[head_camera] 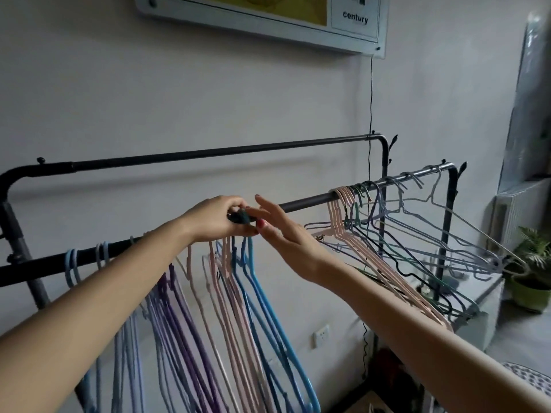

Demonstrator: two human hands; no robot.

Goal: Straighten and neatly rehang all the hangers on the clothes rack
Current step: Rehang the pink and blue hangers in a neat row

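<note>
A black clothes rack has a near rail [304, 201] and a far rail [208, 154]. On the near rail's left half hang several light blue, purple, pink and blue hangers [244, 299], close together and straight. My left hand [217, 219] grips the hooks of the blue hangers at the rail. My right hand [275, 231] hovers just right of it, fingers spread, thumb touching the hooks. Further right on the rail hang pink hangers [343, 222] and a tangled, tilted bunch of green, black and lilac hangers [423, 234].
A white wall is behind the rack, with a framed board [268, 19] above and a black cable [371, 93] dropping to the far rail. A grey box [489, 296], a potted plant [533, 281] and a radiator [518, 216] stand at the right.
</note>
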